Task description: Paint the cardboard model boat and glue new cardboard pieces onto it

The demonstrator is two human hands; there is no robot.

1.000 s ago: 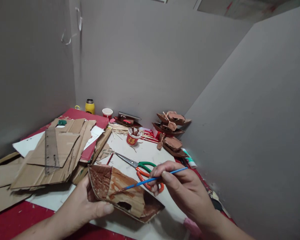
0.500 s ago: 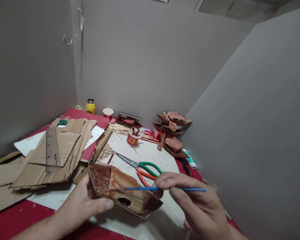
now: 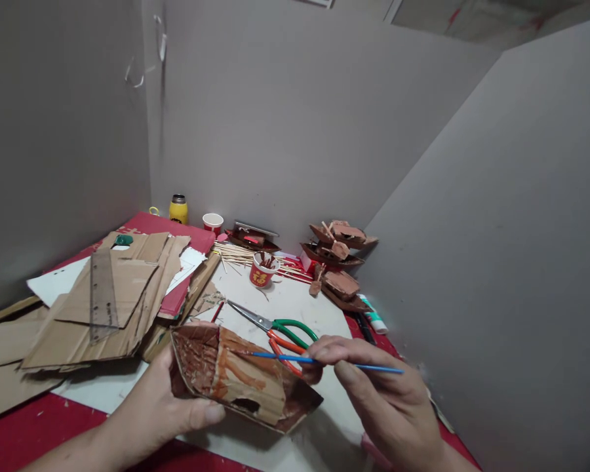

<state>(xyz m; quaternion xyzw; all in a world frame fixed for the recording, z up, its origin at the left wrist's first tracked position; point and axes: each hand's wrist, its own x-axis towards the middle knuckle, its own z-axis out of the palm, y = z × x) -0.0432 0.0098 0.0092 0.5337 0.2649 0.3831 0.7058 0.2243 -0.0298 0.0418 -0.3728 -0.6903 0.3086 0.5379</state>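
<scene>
My left hand (image 3: 177,400) grips a cardboard model boat (image 3: 255,387) by its left end, thumb along the near edge. One end of the boat is coated in brown paint; the middle cover is bare cardboard with wet orange-brown streaks and a dark hole low on its near side. Between the fingers and thumb of my right hand (image 3: 373,387) is a thin blue paintbrush (image 3: 290,358), its tip touching or just over the upper part of the cover. Behind the boat lie scissors (image 3: 270,328) with green and orange handles. A red paper cup (image 3: 264,270) with brown paint inside stands further back.
Cardboard sheets (image 3: 63,328) with a clear ruler (image 3: 103,295) on top are piled at left. Brown model boats (image 3: 341,285) stand at the back right, near a white-and-green tube (image 3: 373,314). Thin wooden sticks (image 3: 240,254), a second cup (image 3: 213,223) and a yellow bottle (image 3: 178,210) are behind.
The brush tip has moved up and slightly right across the cover, and more orange-brown paint shows there. The boat has tilted a little in my left hand.
</scene>
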